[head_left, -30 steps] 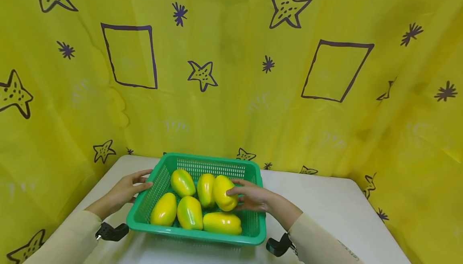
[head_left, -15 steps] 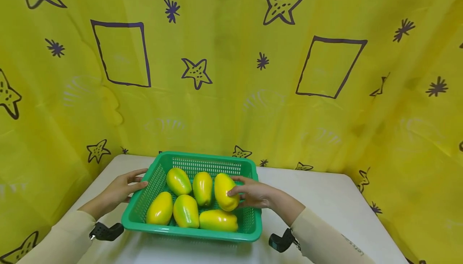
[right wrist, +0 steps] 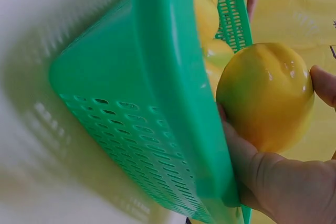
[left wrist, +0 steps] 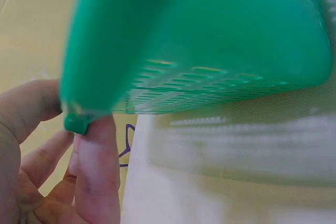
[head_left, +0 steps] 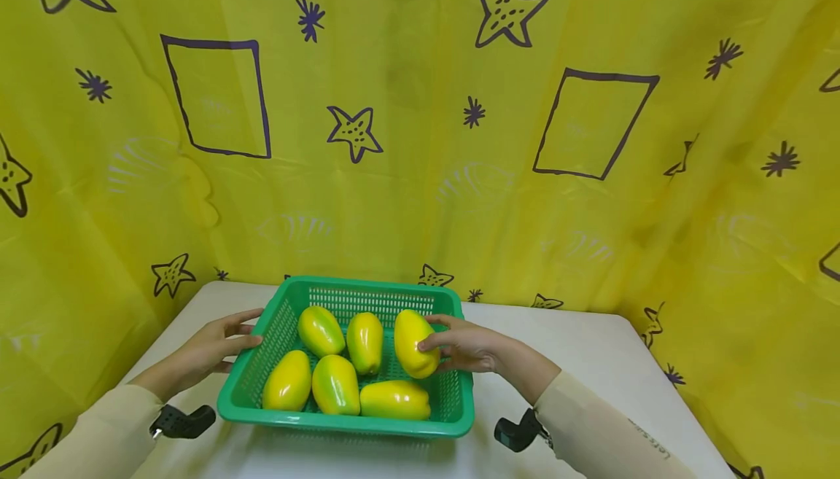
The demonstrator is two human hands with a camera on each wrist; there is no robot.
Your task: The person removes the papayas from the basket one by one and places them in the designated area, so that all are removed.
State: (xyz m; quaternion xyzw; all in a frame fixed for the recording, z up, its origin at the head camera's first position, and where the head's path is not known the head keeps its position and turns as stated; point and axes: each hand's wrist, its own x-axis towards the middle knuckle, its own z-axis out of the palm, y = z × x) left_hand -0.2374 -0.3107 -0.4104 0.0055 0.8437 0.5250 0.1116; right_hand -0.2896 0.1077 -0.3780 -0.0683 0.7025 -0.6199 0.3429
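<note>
A green plastic basket [head_left: 344, 426] with slotted walls stands on the white table, with several shiny yellow-green mangoes [head_left: 336, 384] lying in it. My left hand [head_left: 213, 348] holds its left rim; in the left wrist view, thumb and fingers pinch the green edge [left wrist: 100, 51]. My right hand [head_left: 467, 345] grips one mango [head_left: 415, 344] inside the right end, raised above the basket floor and tilted. The right wrist view shows this mango [right wrist: 265, 98] between the thumb and fingers, close to the rim [right wrist: 173, 77]. The fingers behind the mango are partly hidden.
The white table [head_left: 558, 370] extends to both sides of the basket. Yellow cloth [head_left: 407, 209] with drawn stars and frames hangs behind the table and along both sides. A black wrist device [head_left: 184, 421] sits on the left forearm and another device [head_left: 518, 431] on the right.
My right hand has lifted the mango a little and drawn it right, away from the neighbouring mango. My left hand keeps its place at the rim. The whole view has shifted slightly.
</note>
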